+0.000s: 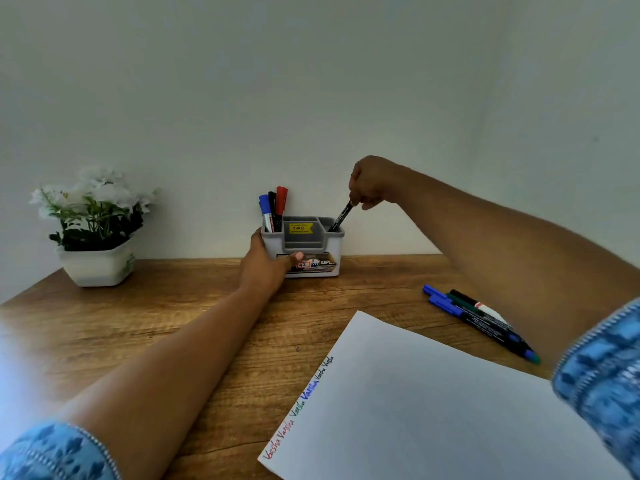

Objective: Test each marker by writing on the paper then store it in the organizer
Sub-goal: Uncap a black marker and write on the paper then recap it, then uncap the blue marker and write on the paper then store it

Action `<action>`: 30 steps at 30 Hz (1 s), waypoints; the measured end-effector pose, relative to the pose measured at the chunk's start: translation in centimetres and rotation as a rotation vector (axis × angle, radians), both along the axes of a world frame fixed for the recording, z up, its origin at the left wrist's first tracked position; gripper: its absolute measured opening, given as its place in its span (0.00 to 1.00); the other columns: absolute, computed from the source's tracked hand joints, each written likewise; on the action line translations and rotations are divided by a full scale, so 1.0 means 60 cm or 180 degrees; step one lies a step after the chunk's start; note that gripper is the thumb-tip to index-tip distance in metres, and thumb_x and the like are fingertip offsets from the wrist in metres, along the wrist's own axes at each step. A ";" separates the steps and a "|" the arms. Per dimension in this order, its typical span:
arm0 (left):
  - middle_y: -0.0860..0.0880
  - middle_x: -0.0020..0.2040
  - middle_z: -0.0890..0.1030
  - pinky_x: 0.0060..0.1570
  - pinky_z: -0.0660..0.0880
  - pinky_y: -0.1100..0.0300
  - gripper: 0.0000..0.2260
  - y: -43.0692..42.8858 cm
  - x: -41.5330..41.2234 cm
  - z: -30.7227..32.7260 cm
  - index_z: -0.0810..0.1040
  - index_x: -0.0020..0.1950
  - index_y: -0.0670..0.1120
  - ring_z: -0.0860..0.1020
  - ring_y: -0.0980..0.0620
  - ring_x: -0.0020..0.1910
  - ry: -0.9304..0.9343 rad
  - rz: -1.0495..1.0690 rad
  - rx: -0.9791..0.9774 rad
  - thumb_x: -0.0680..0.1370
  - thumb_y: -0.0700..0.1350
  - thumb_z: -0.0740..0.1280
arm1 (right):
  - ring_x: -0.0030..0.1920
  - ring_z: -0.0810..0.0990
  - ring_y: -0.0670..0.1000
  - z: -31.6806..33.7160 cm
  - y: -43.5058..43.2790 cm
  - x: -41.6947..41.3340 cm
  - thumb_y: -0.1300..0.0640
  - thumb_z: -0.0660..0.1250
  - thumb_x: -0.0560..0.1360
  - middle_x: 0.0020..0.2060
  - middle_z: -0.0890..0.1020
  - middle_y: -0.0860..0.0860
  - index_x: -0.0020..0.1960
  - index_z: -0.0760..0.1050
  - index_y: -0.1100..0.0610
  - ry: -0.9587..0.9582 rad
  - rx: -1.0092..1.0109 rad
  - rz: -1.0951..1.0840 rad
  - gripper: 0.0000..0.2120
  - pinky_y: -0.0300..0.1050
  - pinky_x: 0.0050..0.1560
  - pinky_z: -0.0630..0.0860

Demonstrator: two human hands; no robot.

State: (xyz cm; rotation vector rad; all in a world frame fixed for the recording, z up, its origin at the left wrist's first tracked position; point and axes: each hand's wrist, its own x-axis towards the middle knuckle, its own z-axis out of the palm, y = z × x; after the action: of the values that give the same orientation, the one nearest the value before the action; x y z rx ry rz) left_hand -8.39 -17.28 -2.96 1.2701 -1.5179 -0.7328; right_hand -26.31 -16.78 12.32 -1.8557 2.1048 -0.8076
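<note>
Two hands work at the organizer (334,242), which stands at the back of the wooden table (173,306) against the wall. The left hand (268,263) grips its left front corner, fingers wrapped round the side and the thumb lying across the front label. The right hand (372,183) hangs above it with curled fingers pinching the top of a black marker (341,218), which tilts with its lower end inside the right compartment. Three capped markers (273,209), blue, black and red, stand upright in the left compartment, and a yellow price sticker (300,227) shows in the middle one. To the right, loose markers (478,318) lie side by side near the sheet of paper (433,393), whose left edge carries coloured handwriting (301,403). A potted white-flowered plant (97,230) sits far left.
</note>
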 end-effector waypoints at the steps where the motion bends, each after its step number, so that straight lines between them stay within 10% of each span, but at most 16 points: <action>1: 0.46 0.69 0.73 0.63 0.70 0.49 0.36 -0.001 0.000 -0.001 0.59 0.74 0.47 0.72 0.45 0.66 -0.0008 0.0006 -0.0028 0.72 0.50 0.74 | 0.35 0.78 0.52 -0.006 -0.011 0.003 0.67 0.69 0.70 0.34 0.78 0.56 0.36 0.71 0.59 -0.0066 -0.0038 -0.0016 0.09 0.46 0.43 0.80; 15: 0.46 0.70 0.71 0.64 0.71 0.47 0.37 -0.005 0.000 -0.002 0.58 0.74 0.48 0.71 0.44 0.67 -0.0243 0.0015 -0.0092 0.72 0.54 0.73 | 0.47 0.80 0.56 -0.087 -0.033 0.035 0.48 0.75 0.67 0.43 0.76 0.55 0.53 0.73 0.62 -0.0441 -0.0332 -0.0675 0.23 0.44 0.39 0.74; 30: 0.46 0.74 0.65 0.69 0.66 0.47 0.37 0.110 0.026 0.001 0.52 0.78 0.52 0.67 0.43 0.70 -0.0551 -0.0479 0.0660 0.75 0.53 0.69 | 0.48 0.77 0.51 -0.142 0.221 -0.104 0.51 0.69 0.73 0.48 0.81 0.51 0.46 0.77 0.52 0.1091 0.0078 -0.0118 0.05 0.44 0.48 0.72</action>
State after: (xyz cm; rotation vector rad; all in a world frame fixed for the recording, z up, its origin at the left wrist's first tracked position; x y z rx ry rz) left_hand -6.85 -10.67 -2.92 1.4137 -1.7269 -0.9165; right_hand -32.52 -3.52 3.83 -2.0702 2.3393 -0.4948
